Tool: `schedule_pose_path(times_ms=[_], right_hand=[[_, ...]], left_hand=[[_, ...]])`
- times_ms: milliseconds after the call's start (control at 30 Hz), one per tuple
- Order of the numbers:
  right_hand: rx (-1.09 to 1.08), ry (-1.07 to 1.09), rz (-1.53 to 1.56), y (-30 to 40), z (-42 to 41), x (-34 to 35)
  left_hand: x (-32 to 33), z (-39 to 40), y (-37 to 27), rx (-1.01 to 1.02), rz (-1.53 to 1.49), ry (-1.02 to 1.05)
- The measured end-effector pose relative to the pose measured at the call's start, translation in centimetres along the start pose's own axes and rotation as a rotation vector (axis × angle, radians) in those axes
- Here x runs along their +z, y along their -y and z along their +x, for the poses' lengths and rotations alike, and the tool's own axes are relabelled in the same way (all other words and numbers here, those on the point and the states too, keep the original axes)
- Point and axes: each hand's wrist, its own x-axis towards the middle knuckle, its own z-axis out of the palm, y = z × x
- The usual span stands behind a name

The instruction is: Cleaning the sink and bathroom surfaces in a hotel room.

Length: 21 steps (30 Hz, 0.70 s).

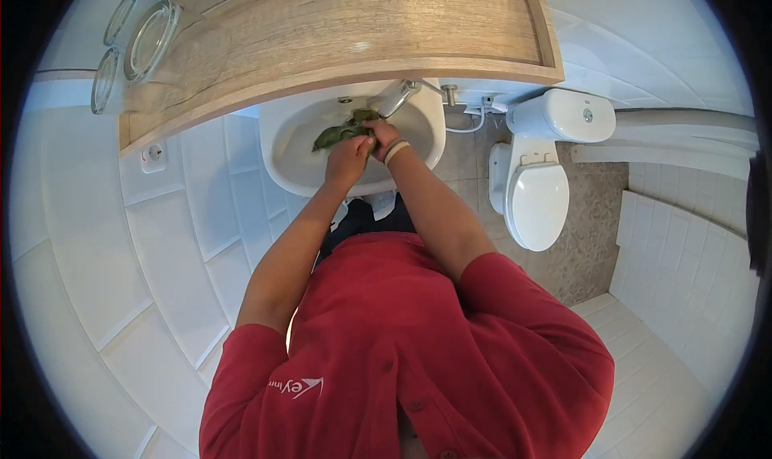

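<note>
A wet-looking green cloth [339, 135] is bunched over the basin of a white washbasin [293, 169]. My left hand [348, 159] grips it from the near side, thumb up. My right hand [383, 138], with light bands at the wrist, holds the cloth's other part close beside the left hand, under the end of a chrome faucet [398, 99]. One end of the cloth hangs out to the left. Whether water is running cannot be told. The fingers are partly hidden by the hands and cloth.
A wooden shelf [362, 36] juts out above the washbasin's far edge, with several glass vessels [152, 41] at its left end. A wall socket [154, 153] is at the left. To the right stands a white toilet [538, 205] with its lid down, beside a low tiled wall [669, 260].
</note>
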Motion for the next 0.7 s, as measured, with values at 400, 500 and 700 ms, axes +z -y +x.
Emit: schedule_pose_path(times_ms=[400,500,700], right_hand=[[-0.322,-0.378,-0.427,3.0,-2.9,-1.2],[-0.503,-0.296,-0.495,0.3,-3.1,-2.8],[-0.28,-0.167,-0.183,-2.3,-8.9,2.5]], left_hand=[[-5.0,-1.9,7.9,0.015,0.219,-0.335],[-1.9,2.2,4.4,-0.555,-0.517,0.259],[4.4,4.5,7.1,-0.612,-0.675,-0.151]])
